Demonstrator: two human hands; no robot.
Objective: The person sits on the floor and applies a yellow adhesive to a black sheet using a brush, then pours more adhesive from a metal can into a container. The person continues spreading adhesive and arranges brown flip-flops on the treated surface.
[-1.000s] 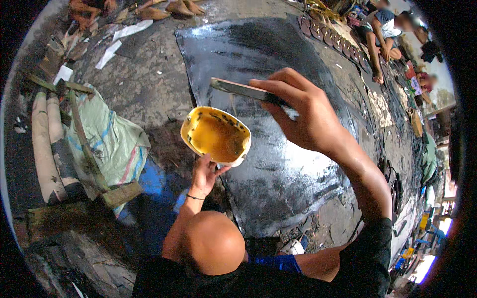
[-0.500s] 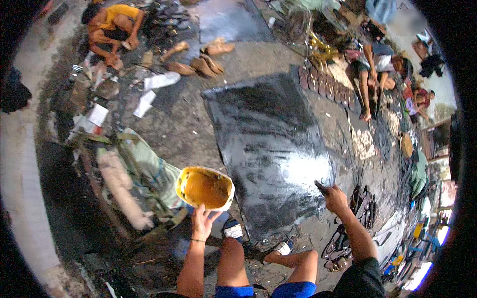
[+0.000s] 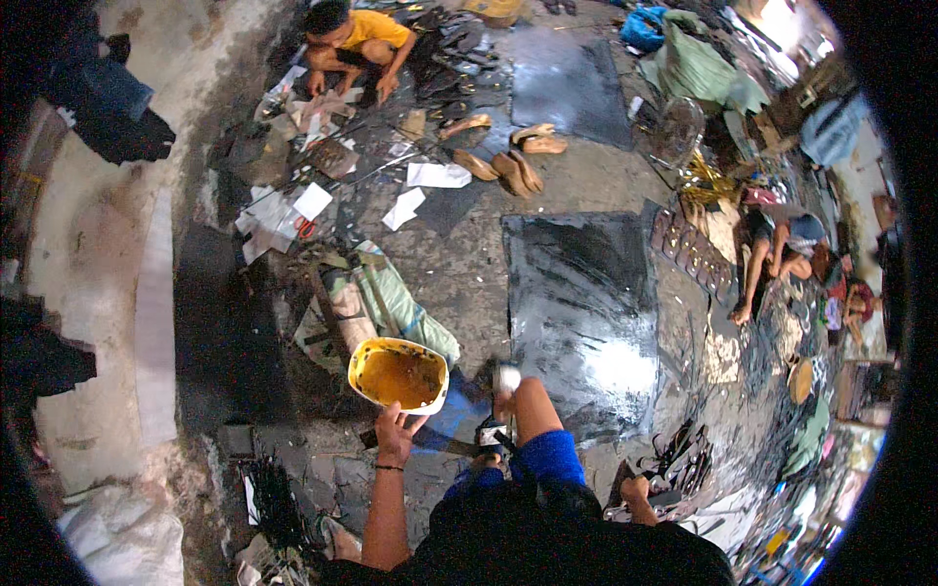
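Observation:
My left hand (image 3: 394, 436) grips the near edge of a white plastic tub (image 3: 442, 389), tilted so that the yellow-brown coating and residue inside show. At the lower right, my right hand (image 3: 637, 489) is closed on a dark flat tool (image 3: 619, 479), whose exact kind I cannot make out; it is close to my body, beyond the near edge of a large black sheet (image 3: 576, 293). The sheet lies flat on the ground, with wet-looking streaks and a bright glare on its near right part.
A co-worker (image 3: 366, 49) in yellow crouches far left among scraps; another person (image 3: 782, 239) sits at the right beside rows of soles (image 3: 689, 256). Wooden shoe lasts (image 3: 513, 174), a second black sheet (image 3: 572, 93), a green-white sack (image 3: 405, 308) and dark straps (image 3: 684, 459) lie around.
My right hand has drawn back from over the black sheet toward my body. My view has shifted, and my legs have changed position. The tub stays in my left hand.

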